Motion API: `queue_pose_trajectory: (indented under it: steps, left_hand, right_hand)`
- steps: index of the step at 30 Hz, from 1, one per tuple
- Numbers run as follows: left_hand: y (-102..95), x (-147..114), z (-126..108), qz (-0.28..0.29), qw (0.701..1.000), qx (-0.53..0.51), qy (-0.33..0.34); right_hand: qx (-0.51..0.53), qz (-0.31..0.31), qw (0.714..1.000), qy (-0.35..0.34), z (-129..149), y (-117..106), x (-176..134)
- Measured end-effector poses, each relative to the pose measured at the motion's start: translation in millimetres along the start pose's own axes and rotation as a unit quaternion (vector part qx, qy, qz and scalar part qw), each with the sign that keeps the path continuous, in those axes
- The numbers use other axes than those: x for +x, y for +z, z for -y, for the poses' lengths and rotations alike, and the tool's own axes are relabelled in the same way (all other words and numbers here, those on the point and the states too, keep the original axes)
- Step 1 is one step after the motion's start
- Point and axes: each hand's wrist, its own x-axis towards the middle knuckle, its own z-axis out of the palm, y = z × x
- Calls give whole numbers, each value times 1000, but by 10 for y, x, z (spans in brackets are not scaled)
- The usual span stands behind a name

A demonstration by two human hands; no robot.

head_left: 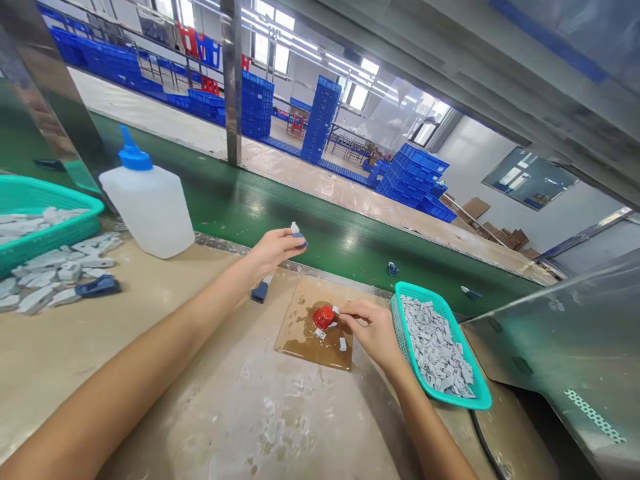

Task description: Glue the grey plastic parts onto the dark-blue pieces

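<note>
My left hand [275, 251] is raised at the near edge of the green belt, its fingers closed on a small blue-and-white plastic part [296, 233]. My right hand [371, 328] pinches a small light-grey plastic piece [336, 310] beside a wet-looking red lump [323, 318]. The red lump sits on a square brown board [293, 345] wet with liquid. Other small grey pieces lie on that board, one grey piece [343, 344] near its right side. Left of the board, a dark blue part with a light end [260, 292] rests on the tabletop.
At right stands a teal basket [483, 398] full of small grey pieces. A white bottle with a blue spout [150, 210] stands at left, near another teal basket [50, 241] and loose grey parts [65, 270]. Beyond runs a green belt [340, 230] carrying a blue part [393, 269].
</note>
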Motion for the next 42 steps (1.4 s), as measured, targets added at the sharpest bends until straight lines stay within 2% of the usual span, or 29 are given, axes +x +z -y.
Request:
queue_pose_trajectory:
  steps: [2,4,11,21,25,28,34,36,38,42]
  left_hand:
    - [49,-43,-35,7,997,-70,-12]
    - [84,-71,-71,20,995,-97,-8]
    - [113,-126,-101,77,996,-34,-14]
    - [228,-187,-26,95,995,-38,5]
    - [279,-250,-4,122,990,68,5]
    - [323,-304,-16,144,974,169,35]
    - [401,-407,-67,195,951,225,83]
    - [417,-434,-71,211,942,246,90]
    - [432,-454,-66,220,937,254,94]
    - [456,-480,-42,259,930,251,69]
  right_hand:
    - [4,-4,1000,-5,-9,21,-14]
    - [4,-3,1000,-9,-17,34,-25]
    - [-9,7,1000,-6,4,50,-25]
    - [-56,-21,997,-39,122,13,-20]
    - [-85,-30,994,-56,185,-18,-8]
    - [-87,-24,994,-66,215,-37,-3]
    - [-62,5,996,-64,241,-65,-8]
    - [-46,-16,997,-67,268,-87,-8]
    - [-23,-62,996,-64,303,-123,-8]
    - [14,-133,991,-30,348,-220,-5]
